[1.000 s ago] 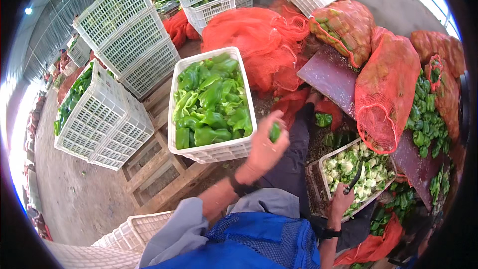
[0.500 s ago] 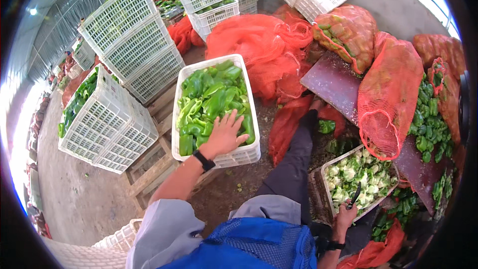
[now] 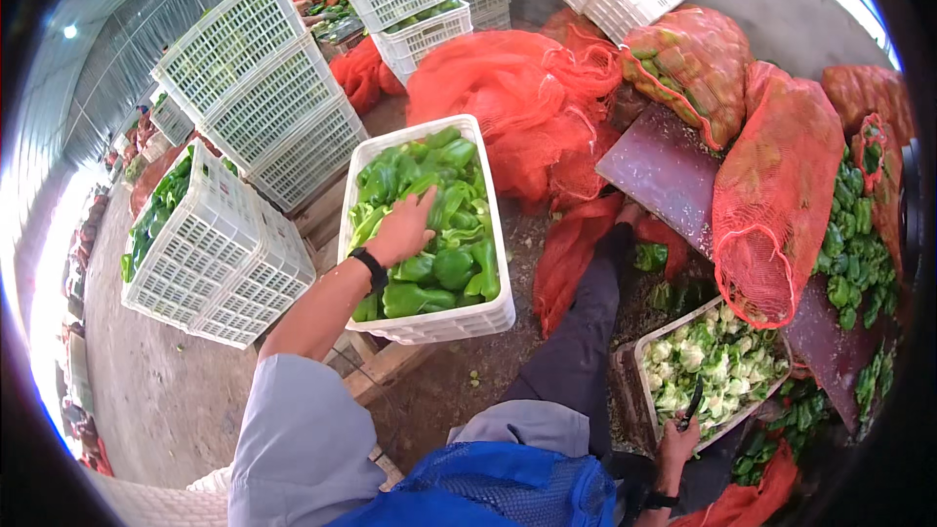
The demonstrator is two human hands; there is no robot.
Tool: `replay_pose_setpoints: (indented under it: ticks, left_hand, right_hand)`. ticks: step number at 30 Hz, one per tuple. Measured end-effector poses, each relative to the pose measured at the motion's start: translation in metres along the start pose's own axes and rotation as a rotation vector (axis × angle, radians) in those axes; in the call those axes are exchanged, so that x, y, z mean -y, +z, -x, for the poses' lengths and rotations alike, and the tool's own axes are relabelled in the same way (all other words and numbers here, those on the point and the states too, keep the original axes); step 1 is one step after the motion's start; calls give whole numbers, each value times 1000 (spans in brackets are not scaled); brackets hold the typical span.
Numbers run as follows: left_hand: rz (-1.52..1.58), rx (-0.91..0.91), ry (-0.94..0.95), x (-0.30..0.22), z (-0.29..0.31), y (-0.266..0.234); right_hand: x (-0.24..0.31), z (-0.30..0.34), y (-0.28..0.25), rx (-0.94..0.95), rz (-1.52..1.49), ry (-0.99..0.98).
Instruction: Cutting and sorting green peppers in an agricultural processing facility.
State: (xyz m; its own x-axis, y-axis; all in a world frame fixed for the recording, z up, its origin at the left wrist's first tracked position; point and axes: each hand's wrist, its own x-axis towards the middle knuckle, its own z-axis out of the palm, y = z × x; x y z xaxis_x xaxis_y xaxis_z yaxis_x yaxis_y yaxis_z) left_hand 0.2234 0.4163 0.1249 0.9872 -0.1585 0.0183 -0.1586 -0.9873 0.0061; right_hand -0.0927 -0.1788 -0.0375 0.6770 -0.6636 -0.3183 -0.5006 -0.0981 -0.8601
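Observation:
My left hand lies on the green bell peppers that fill a white plastic crate. Its fingers stretch toward the far side of the crate, some of them partly hidden among the peppers, and nothing is held in them. Lower right, my right hand is closed around a small dark knife, its blade pointing up and away from me. Beneath the knife sits a shallow crate of pale green pepper cores and trimmings.
Stacked white crates stand at the left, beside another pepper-filled stack. Red mesh netting is heaped beyond my crate. Full red mesh sacks and loose peppers lie on the right, around a dark reddish board.
My left hand has moved from the near edge of the peppers farther into the crate, uncovering large peppers at the near side. My right hand still holds the knife in nearly the same place.

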Motion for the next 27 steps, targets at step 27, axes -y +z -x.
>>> replay_pose_setpoints:
  ticks: [27]
  left_hand:
    - [-34, 212, -61, 152, -94, 58]
  right_hand:
    - [-53, -22, -16, -158, 126, -203]
